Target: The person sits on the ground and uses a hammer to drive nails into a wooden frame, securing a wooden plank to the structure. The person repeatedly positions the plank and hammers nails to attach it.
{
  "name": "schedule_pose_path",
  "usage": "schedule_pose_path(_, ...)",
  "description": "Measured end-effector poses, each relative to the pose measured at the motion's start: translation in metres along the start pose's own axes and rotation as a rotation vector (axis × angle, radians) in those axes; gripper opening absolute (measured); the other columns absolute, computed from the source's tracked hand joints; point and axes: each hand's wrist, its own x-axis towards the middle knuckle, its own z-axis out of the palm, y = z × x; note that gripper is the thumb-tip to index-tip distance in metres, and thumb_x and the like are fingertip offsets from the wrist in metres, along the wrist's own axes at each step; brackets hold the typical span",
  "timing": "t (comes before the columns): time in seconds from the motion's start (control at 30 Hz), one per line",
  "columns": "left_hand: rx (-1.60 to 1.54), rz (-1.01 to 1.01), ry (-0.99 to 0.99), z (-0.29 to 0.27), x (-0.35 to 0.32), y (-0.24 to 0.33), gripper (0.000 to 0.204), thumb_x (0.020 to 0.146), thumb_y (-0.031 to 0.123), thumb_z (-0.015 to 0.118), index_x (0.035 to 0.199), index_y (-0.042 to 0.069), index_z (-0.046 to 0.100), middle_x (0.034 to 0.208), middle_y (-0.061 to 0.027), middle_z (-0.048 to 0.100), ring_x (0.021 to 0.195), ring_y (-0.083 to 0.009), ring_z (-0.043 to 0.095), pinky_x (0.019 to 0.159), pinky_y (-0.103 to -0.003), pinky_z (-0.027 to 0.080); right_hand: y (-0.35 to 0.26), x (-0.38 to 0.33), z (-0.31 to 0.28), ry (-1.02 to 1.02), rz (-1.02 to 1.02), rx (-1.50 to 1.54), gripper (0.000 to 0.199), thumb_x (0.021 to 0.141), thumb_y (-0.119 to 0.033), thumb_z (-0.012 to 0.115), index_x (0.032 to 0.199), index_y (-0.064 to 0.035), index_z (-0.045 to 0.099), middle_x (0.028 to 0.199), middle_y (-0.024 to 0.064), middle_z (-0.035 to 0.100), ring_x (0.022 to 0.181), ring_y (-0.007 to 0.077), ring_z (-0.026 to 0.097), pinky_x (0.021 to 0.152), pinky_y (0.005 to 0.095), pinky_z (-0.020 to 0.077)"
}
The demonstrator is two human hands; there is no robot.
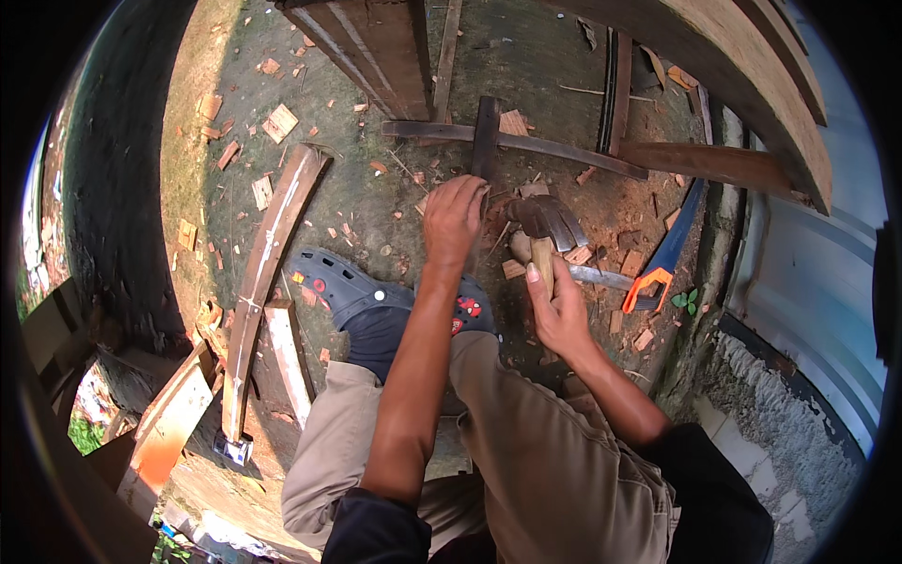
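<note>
My left hand (454, 216) is closed at the near end of a short dark wood piece (486, 136). Its fingertips are partly hidden, so what exactly they pinch is unclear. That piece crosses a long thin dark strip (564, 150) lying over the ground. My right hand (564, 315) grips the wooden handle of a claw hammer (548, 221), thumb along the handle. The hammer's dark metal head is beside my left hand, low over the wood chips. Right of the hammer lies a handsaw (648, 287) with an orange and black handle and a blue blade. A flat metal blade (601, 276) lies between them.
A long beam with white marks (268, 254) and a shorter board (289, 362) lie at left. A thick post (362, 47) stands at the top; a curved timber (723, 66) fills the upper right. Wood chips (280, 122) litter the ground. Corrugated metal sheeting (808, 310) borders the right.
</note>
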Motion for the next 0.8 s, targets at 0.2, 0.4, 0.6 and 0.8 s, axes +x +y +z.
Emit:
schedule_pose_path(0.2,-0.037,-0.017,0.004,0.001,0.001,0.002,0.025,0.079,0.0,0.074,0.103,0.004,0.071,0.105,-0.0129,0.071,0.097,-0.033,0.068,0.087,-0.041,0.054,-0.011,0.025,-0.004,-0.105,-0.11,-0.067,0.034,0.103,-0.023,0.054,0.125,0.0032,0.054,0.08,0.0189,0.064,0.071,0.0287,0.064,0.066,0.0396,0.0493)
schedule_pose_path(0.4,-0.044,-0.01,0.029,-0.001,-0.004,0.001,0.025,0.078,0.0,0.074,0.102,0.003,0.07,0.105,-0.0112,0.07,0.099,-0.0316,0.067,0.087,-0.041,0.052,-0.034,0.026,-0.014,-0.132,-0.207,-0.177,0.038,0.1,-0.021,0.058,0.126,0.0055,0.052,0.085,0.0227,0.066,0.077,0.0363,0.067,0.071,0.0445,0.0516)
schedule_pose_path(0.6,-0.037,0.008,0.045,0.005,0.0,-0.006,0.025,0.077,0.0,0.075,0.101,0.003,0.069,0.104,-0.0116,0.07,0.099,-0.0325,0.067,0.088,-0.041,0.054,-0.023,0.044,-0.01,-0.306,0.043,-0.314,0.042,0.097,-0.013,0.061,0.132,0.0066,0.048,0.094,0.0299,0.067,0.088,0.0509,0.066,0.075,0.0507,0.0522)
schedule_pose_path(0.8,-0.031,-0.001,0.048,0.001,-0.003,-0.005,0.026,0.077,-0.001,0.075,0.102,0.003,0.07,0.105,-0.0115,0.07,0.1,-0.0323,0.068,0.088,-0.041,0.054,-0.045,0.035,-0.014,-0.135,-0.373,-0.139,0.04,0.097,-0.012,0.06,0.131,0.0053,0.049,0.087,0.0275,0.068,0.085,0.0505,0.067,0.072,0.0502,0.0524)
